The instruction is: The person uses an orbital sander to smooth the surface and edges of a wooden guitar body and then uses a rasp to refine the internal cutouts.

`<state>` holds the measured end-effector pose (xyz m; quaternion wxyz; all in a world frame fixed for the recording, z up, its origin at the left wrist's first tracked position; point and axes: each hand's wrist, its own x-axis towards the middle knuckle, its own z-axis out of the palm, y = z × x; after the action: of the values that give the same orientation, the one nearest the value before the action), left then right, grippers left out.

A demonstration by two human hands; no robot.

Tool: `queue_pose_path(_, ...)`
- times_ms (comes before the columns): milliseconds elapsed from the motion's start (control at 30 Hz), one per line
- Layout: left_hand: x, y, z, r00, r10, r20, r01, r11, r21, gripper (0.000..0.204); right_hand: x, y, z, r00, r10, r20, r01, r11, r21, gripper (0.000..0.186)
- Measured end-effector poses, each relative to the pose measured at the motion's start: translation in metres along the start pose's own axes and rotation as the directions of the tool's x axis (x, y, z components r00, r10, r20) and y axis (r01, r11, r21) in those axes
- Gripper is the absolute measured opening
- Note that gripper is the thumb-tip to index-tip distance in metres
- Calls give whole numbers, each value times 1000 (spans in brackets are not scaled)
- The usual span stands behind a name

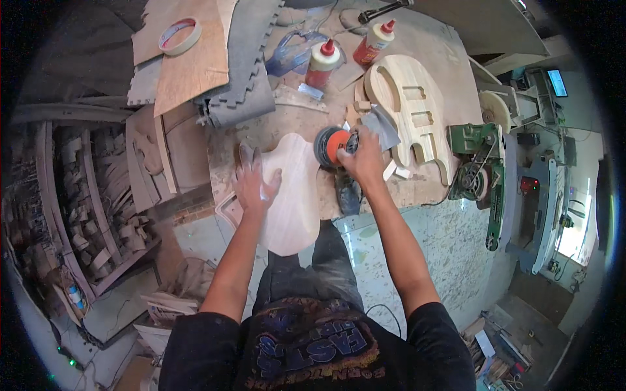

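A pale wooden guitar body [291,195] lies at the bench's near edge, its lower end jutting out toward me. My left hand [253,179] rests flat on its left side with the fingers spread. In my right hand [365,156] is an orange and black orbital sander [334,146], gripped from its right side. The sander's round pad meets the upper right edge of the guitar body; whether it spins cannot be seen. Right of the sander lies a grey sheet of sandpaper [380,128]. Beyond it is a second guitar body [411,107] with routed cavities.
Two glue bottles [322,64] with red caps stand at the back. A tape roll [180,36] sits on a plywood sheet [195,72] over grey foam mats [244,98] at the left. A green belt machine [479,156] is at the right. Wood scraps fill a rack [85,195] at far left.
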<state>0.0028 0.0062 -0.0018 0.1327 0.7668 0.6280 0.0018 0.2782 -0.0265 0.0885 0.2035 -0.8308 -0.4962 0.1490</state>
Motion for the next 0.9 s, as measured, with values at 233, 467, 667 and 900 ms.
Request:
queue_pose_path(233,-2,-5,3,997,29,-74,-30,1000,-11,83,7,-2,5,994,107,-21,-108,992,-66,65)
queue_pose_path(467,-3,-2,3,997,25,-76,-24,1000,13,85,20,20,10,991,100,-86,-104,994,-39,62)
queue_pose_path(667,-4,-6,3,997,5,-74,-6,1000,-11,84,22,7,-10,992,-104,-68,94,986,-140,66)
queue_pose_path(900,-3,-6,5,976,81,-202,-89,996,-30,82,31,-1,-9,999,35,-24,-36,997,-66,66)
